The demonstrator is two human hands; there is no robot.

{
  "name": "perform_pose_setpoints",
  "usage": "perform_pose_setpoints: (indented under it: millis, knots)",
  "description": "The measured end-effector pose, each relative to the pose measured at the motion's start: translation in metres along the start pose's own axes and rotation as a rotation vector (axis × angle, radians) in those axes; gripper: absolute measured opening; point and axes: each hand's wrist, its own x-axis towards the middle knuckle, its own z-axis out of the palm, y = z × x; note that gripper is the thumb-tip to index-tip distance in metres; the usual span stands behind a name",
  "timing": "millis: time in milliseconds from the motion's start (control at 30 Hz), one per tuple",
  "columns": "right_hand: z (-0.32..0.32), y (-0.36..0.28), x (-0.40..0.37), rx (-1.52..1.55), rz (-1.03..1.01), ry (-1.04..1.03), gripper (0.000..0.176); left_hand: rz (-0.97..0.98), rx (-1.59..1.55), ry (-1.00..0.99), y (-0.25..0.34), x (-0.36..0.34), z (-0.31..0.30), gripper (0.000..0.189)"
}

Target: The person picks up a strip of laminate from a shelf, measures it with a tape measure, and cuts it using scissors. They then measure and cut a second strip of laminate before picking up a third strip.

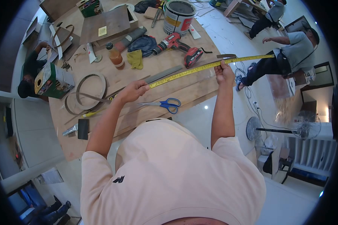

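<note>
A yellow tape measure (pixel 184 73) stretches between my hands above the table, its blade running on past the right one. My left hand (pixel 133 91) is closed, pinching the blade at its left end. My right hand (pixel 224 73) grips the blade farther along with thumb and fingers. A thin brown strip (pixel 226 56) sticks out at the right fingertips, its end bent over. Below the blade, blue-handled scissors (pixel 170 105) lie near my left hand. Behind the blade is a long grey strip (pixel 164 74) on the wooden boards.
A red cordless drill (pixel 178 47), a paint can (pixel 179 17), a bottle (pixel 115 56) and a yellow cloth (pixel 135 59) stand or lie farther back. Coiled edging (pixel 91 91) and a brush (pixel 70 129) are at left. Co-workers (pixel 296 50) are nearby; a fan (pixel 253 128) stands right.
</note>
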Motion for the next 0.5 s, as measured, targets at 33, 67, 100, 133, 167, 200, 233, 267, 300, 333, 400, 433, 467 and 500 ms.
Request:
perform_pose_setpoints:
  millis: [33,67,100,133,167,200,233,267,300,333,400,433,467,500]
  knots:
    - [0.0,0.002,0.001,-0.002,0.011,-0.002,0.006,0.011,0.03,0.005,-0.001,0.0,0.0,0.021]
    - [0.001,0.002,0.003,-0.003,0.018,-0.004,0.006,0.024,0.061,0.008,0.0,-0.001,0.0,0.021]
    - [0.0,0.001,0.004,-0.004,0.021,-0.003,0.006,0.002,0.086,0.015,0.002,-0.002,0.0,0.021]
    - [-0.002,0.001,0.005,0.005,0.021,-0.004,0.006,-0.014,0.11,0.018,0.005,-0.003,0.0,0.021]
    - [0.0,0.001,0.003,0.012,0.02,-0.003,0.006,-0.029,0.134,0.019,0.008,-0.002,0.002,0.022]
    - [0.0,0.0,0.002,0.02,0.02,-0.002,0.006,-0.034,0.138,0.021,0.01,-0.002,0.004,0.022]
    - [0.0,-0.002,0.0,0.009,0.018,0.004,0.006,-0.041,0.142,0.027,0.011,-0.002,0.006,0.023]
    - [0.001,-0.003,0.0,-0.003,0.021,0.008,0.006,-0.051,0.146,0.036,0.012,-0.002,0.007,0.023]
    - [0.001,-0.004,-0.001,-0.014,0.028,0.009,0.006,-0.024,0.175,0.042,0.011,0.0,0.008,0.024]
    - [0.002,-0.005,-0.002,-0.021,0.019,-0.007,0.005,-0.001,0.204,0.051,0.009,0.0,0.009,0.025]
    - [0.0,-0.005,0.002,-0.038,0.001,0.009,0.006,0.03,0.247,0.061,0.009,-0.005,0.009,0.026]
    - [0.0,-0.004,0.003,-0.047,-0.004,0.013,0.006,0.041,0.262,0.061,0.01,-0.006,0.011,0.027]
    - [0.0,-0.003,0.005,-0.041,-0.002,0.016,0.006,0.052,0.277,0.062,0.013,-0.007,0.013,0.028]
    - [-0.002,-0.004,0.007,-0.035,-0.001,0.018,0.007,0.06,0.284,0.065,0.016,-0.008,0.015,0.028]
